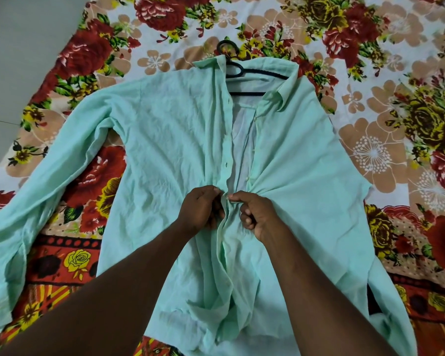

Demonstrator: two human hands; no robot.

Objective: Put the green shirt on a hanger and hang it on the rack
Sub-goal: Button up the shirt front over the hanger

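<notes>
A pale green shirt (pixel 165 129) lies spread flat, front up, on a floral bedsheet, its sleeves stretched out to both sides. A black hanger (pixel 244 71) sits inside the collar, its hook poking out above the neckline; most of its bar is hidden under the fabric. The upper placket gapes open and shows the white inside. My left hand (pixel 202 208) pinches the left edge of the placket at mid-chest. My right hand (pixel 254 210) pinches the right edge, the two edges drawn together between my fingertips.
The floral bedsheet (pixel 370 47) covers the whole surface under the shirt. A bare grey floor (pixel 18 34) shows at the upper left beyond the sheet's edge. No rack is in view.
</notes>
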